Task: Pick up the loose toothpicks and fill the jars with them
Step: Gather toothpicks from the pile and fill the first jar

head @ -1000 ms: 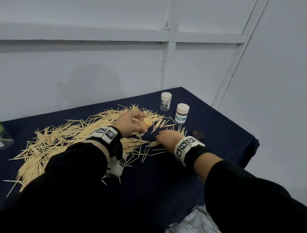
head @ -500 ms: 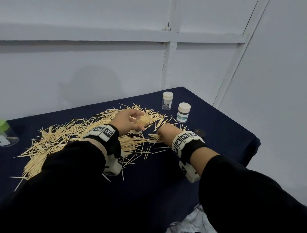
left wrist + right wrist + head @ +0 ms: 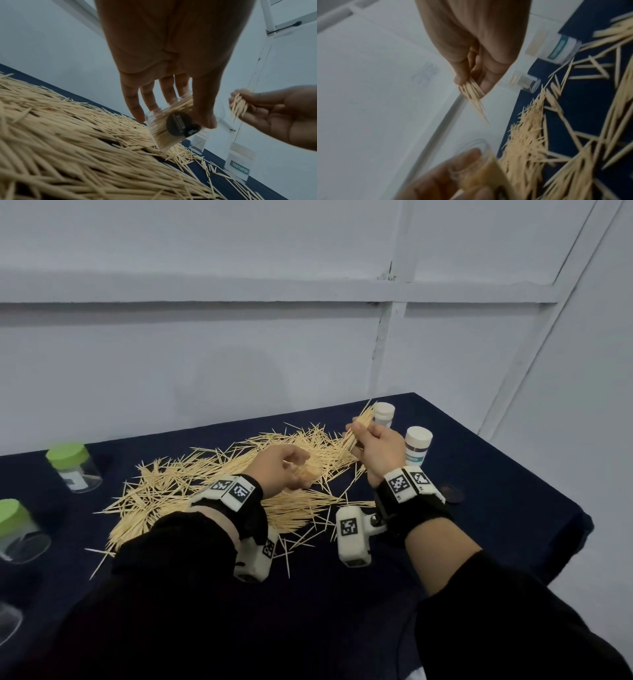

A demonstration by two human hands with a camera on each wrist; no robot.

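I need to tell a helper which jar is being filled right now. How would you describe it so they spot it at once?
Start at the dark blue table and the heap of loose toothpicks on it. Over the heap's right part, the left hand holds a small clear jar. Unlike the capped jars standing on the table, it is lifted, tilted, lidless and packed with toothpicks.

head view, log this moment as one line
left hand: holds jar | right hand: pinches toothpicks, raised | pile: on table

Pale matt wooden toothpicks (image 3: 212,487), clear glossy plastic jar (image 3: 169,129), dark matt tablecloth (image 3: 342,604).
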